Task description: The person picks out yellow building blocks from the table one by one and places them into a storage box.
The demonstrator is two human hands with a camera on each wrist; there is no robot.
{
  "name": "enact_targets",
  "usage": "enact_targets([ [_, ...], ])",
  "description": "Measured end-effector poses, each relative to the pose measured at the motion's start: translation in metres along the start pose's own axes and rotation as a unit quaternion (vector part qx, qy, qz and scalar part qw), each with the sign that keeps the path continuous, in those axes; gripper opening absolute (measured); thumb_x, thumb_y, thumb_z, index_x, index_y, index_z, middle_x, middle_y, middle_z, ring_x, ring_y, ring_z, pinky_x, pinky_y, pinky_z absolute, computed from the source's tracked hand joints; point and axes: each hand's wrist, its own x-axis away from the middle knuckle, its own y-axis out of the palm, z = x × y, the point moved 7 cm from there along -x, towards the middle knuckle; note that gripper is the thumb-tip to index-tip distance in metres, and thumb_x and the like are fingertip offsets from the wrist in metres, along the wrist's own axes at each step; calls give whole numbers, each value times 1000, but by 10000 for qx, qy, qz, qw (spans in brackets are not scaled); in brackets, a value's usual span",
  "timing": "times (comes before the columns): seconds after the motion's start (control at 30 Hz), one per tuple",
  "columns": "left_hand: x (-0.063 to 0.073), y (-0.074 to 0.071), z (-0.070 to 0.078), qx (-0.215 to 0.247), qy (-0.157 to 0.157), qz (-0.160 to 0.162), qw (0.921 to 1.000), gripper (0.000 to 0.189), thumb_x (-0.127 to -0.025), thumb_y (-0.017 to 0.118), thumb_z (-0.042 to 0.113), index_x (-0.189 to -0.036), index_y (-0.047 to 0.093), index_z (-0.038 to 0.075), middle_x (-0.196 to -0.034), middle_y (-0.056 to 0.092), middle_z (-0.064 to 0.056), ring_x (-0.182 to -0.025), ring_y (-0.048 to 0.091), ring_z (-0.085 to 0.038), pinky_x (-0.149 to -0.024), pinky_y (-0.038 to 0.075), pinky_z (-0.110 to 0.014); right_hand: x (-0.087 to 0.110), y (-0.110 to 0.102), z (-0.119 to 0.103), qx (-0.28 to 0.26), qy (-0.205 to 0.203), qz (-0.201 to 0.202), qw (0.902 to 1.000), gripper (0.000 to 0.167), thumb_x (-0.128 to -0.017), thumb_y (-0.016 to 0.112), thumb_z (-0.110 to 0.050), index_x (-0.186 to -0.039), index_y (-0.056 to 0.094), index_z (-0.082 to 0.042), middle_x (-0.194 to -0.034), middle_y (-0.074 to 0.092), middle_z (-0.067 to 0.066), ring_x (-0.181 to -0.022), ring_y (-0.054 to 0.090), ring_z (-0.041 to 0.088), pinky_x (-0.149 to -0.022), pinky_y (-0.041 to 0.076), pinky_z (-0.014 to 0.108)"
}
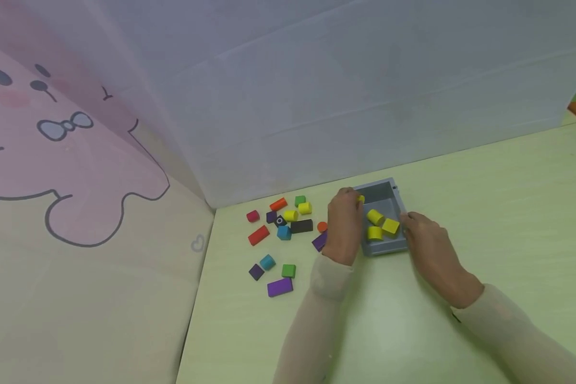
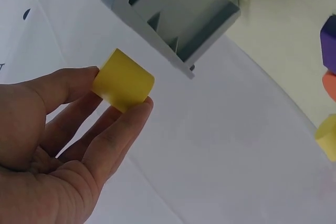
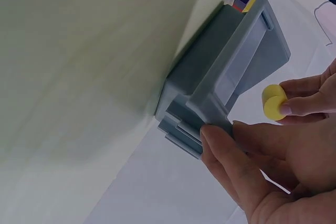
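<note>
Between thumb and fingers, my left hand (image 1: 345,226) pinches a yellow cylinder block (image 2: 124,81), held up beside the grey tray (image 1: 386,247). In the right wrist view that yellow block shows apart from the rim, over the tray's open side. My right hand (image 1: 434,256) grips the tray's right wall, thumb and fingers on either side of the rim (image 3: 212,109). Inside lie several yellow blocks, among them a yellow cylinder (image 1: 375,233) and a squarer yellow block (image 1: 391,227).
Left of the tray, loose blocks lie scattered: a red block (image 1: 258,235), a black block (image 1: 301,226), a blue block (image 1: 284,232), a green block (image 1: 289,271), a purple block (image 1: 280,287) and others. A pale wall (image 1: 317,117) rises behind the table (image 1: 509,213).
</note>
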Motion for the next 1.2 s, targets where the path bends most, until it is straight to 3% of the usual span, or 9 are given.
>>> enact_targets([
  [0.2, 0, 9, 3, 6, -21, -110, 9999, 14, -100, 72, 4, -111, 81, 4, -114, 76, -7, -105, 74, -19, -94, 60, -25, 0, 2, 2, -12, 37, -25, 10000, 33, -88, 66, 22, -120, 68, 19, -115, 68, 37, -99, 70, 53, -73, 61, 61],
  [0.53, -1, 27, 19, -352, 308, -362, 9982, 16, -100, 73, 7, -114, 81, 6, -117, 77, -5, -109, 74, -17, -95, 58, -23, 0, 2, 0, 158, 122, -95, 9998, 31, -90, 65, 21, -120, 69, 19, -116, 69, 37, -99, 71, 51, -75, 61, 60],
  [0.9, -7, 50, 26, -551, 285, -759, 9952, 19, -102, 69, 9, -118, 80, 9, -121, 76, -3, -111, 73, -15, -95, 57, -20, 1, 1, 0, 187, 69, 0, 9998, 29, -90, 64, 20, -118, 70, 17, -110, 70, 33, -93, 72, 48, -70, 60, 59],
  [1.2, -10, 58, 34, -1021, 645, -626, 9907, 16, -102, 68, 8, -108, 83, 12, -108, 78, -1, -101, 75, -15, -89, 59, -20, 0, 0, -1, 199, -16, 139, 9997, 25, -92, 62, 19, -115, 70, 14, -106, 70, 30, -91, 71, 47, -67, 58, 61],
])
